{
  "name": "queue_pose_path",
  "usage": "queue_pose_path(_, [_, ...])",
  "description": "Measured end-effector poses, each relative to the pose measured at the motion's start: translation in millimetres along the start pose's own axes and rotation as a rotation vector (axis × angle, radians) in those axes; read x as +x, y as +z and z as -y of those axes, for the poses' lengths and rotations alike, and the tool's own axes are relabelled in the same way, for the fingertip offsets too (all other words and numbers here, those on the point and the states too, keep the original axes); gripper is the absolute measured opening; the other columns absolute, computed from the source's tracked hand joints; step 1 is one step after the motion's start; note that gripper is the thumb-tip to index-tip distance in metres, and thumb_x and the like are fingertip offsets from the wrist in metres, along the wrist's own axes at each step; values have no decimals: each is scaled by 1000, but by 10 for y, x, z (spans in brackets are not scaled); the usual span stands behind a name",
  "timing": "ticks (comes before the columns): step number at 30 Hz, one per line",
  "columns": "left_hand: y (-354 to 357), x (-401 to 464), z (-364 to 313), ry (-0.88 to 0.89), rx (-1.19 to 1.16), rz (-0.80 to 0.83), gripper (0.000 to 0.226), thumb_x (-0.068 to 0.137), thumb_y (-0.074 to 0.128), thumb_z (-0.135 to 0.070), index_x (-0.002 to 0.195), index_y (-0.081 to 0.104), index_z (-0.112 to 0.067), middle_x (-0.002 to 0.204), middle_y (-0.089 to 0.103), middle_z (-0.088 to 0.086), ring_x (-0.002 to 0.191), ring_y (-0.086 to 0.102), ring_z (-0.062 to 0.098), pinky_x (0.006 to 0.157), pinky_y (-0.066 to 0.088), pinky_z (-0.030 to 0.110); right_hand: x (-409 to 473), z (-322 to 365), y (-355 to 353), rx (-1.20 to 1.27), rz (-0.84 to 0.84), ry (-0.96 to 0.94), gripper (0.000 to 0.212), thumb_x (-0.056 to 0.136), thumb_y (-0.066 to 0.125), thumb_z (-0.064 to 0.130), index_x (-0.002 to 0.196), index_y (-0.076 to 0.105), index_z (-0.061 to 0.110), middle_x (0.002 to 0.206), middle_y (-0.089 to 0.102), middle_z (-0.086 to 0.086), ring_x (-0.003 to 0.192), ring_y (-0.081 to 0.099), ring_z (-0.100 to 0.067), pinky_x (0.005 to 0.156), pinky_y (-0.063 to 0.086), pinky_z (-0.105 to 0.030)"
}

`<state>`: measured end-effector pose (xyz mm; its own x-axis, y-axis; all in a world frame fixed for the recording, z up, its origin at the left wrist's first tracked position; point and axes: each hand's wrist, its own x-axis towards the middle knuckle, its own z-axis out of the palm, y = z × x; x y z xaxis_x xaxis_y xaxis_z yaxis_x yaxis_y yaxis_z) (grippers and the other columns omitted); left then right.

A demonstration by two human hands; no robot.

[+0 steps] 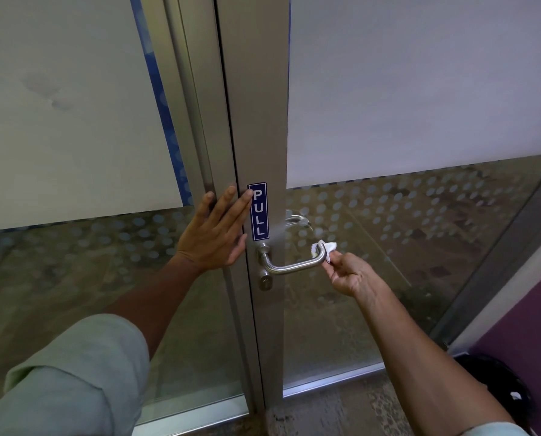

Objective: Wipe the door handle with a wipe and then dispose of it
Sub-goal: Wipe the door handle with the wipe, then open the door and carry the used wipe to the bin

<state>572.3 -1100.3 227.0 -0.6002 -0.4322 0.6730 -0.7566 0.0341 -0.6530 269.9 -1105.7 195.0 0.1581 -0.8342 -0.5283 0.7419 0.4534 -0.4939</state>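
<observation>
A brushed-steel lever door handle (pixel 289 266) sticks out from the metal frame of a glass door, with a keyhole cylinder just below it. My right hand (pixel 352 276) pinches a small white wipe (pixel 326 249) and presses it against the bent far end of the handle. My left hand (pixel 219 231) lies flat with fingers spread on the door frame, its fingertips touching a blue PULL sticker (pixel 259 211).
A black bin (pixel 499 391) with a white scrap inside stands on the floor at the lower right, beside a purple wall (pixel 521 316). Frosted film covers the upper glass panels. A second handle (pixel 297 219) shows through the glass on the other side.
</observation>
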Motion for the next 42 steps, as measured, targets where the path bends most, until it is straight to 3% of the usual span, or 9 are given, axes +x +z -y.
queue_pose_path(3, [9, -9, 8, 4, 6, -3, 82, 97, 38, -51, 162, 21, -3, 169, 23, 14, 158, 6, 36, 127, -7, 54, 39, 41, -78, 139, -57, -104, 26, 101, 38, -5, 111, 62, -3, 99, 71, -13, 85, 73, -23, 64, 60, -28])
queue_pose_path(5, [13, -9, 6, 5, 6, -16, 82, 97, 38, -50, 161, 22, -3, 169, 22, 14, 158, 7, 36, 127, -6, 54, 40, 122, -147, 169, -96, -176, 27, 101, 41, -4, 120, 60, -3, 109, 66, -11, 88, 68, -19, 76, 59, -25])
queue_pose_path(9, [2, -11, 14, 4, -4, -30, 83, 96, 41, -49, 161, 21, -2, 169, 22, 14, 158, 6, 36, 127, -2, 55, -76, 267, -212, 241, -13, -256, 26, 100, 42, -6, 113, 64, 1, 109, 68, -12, 68, 75, -17, 66, 61, -23])
queue_pose_path(13, [-11, -16, 16, 12, 2, -20, 82, 95, 43, -48, 160, 24, -1, 169, 23, 15, 158, 8, 37, 125, 0, 56, -242, 338, -290, 261, -12, -308, 33, 97, 43, -13, 106, 66, 8, 105, 69, -18, 70, 76, -20, 61, 61, -24])
queue_pose_path(19, [-7, -6, 17, 2, -18, -2, 80, 95, 41, -46, 159, 28, 1, 170, 19, 15, 158, 5, 37, 126, -3, 56, -408, 434, -520, 203, -54, -266, 38, 96, 35, -15, 116, 64, -2, 112, 65, -21, 93, 68, -26, 77, 58, -28])
queue_pose_path(25, [-108, 26, -187, -118, -116, 110, 85, 87, 48, -38, 161, 22, -2, 171, 12, 14, 158, 1, 40, 122, -11, 65, -580, 393, -661, 55, -11, -252, 53, 85, 36, -27, 132, 51, -10, 112, 63, -27, 79, 73, -26, 81, 56, -27])
queue_pose_path(34, [-648, 15, -1340, -96, -441, 65, 71, 78, 57, -27, 147, 49, -9, 156, 48, 8, 148, 33, 42, 119, 12, 72, -876, 288, -930, -50, -117, -290, 40, 92, 50, -17, 131, 49, -13, 105, 64, -28, 80, 64, -28, 77, 61, -36])
queue_pose_path(39, [-922, 33, -1943, -21, -685, 301, 70, 78, 58, -29, 146, 55, -12, 153, 52, 9, 145, 42, 37, 115, 33, 60, -1018, 365, -1182, -58, -189, -302, 42, 92, 53, -15, 133, 49, -12, 121, 58, -31, 88, 63, -32, 90, 54, -43])
queue_pose_path(42, [-998, 138, -2227, -9, -763, 576, 75, 78, 63, -33, 149, 53, -11, 153, 53, 10, 145, 44, 35, 113, 40, 56, -1106, 411, -1370, -75, -225, -327, 40, 90, 55, -15, 130, 53, -12, 107, 63, -24, 78, 65, -24, 66, 61, -27])
